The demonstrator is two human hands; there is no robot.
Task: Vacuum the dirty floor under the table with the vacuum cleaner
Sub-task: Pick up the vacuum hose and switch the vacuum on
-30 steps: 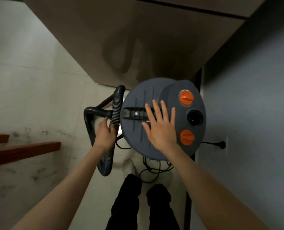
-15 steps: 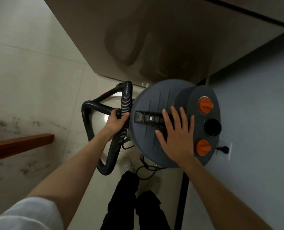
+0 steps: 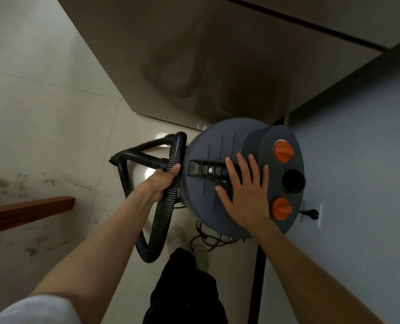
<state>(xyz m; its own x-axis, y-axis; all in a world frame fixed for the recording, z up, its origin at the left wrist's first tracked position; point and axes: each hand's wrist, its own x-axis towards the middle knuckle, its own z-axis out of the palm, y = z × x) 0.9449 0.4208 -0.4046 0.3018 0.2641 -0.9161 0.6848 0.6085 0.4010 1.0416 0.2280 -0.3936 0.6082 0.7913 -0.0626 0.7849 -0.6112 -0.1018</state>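
Vacuum cleaner [image 3: 220, 146]: a round grey canister seen from above, standing on the pale tiled floor [image 3: 42, 113] close to the grey wall [image 3: 358, 160], right in front of the person.
Lid: a black carry handle [image 3: 206, 171] runs across the middle; two orange knobs [image 3: 283, 151] and a black round port [image 3: 293, 181] sit along the wall side.
Hose [image 3: 168, 202]: black and ribbed, looping down beside the canister's left side and back up to a rigid black tube [image 3: 135, 156].
Left hand [image 3: 163, 183]: fingers wrapped around the hose where it meets the tube.
Right hand [image 3: 245, 195]: lying flat on the lid, fingers straight and spread, partly over the handle.
Cable [image 3: 208, 237]: dark loops on the floor under the canister; a plug [image 3: 311, 212] sits in a wall socket.
Floor marks [image 3: 30, 188]: dark smudges on the tiles to the left, near a reddish wooden bar [image 3: 30, 206].
Person: black trousers [image 3: 185, 288] and pale shoes below.
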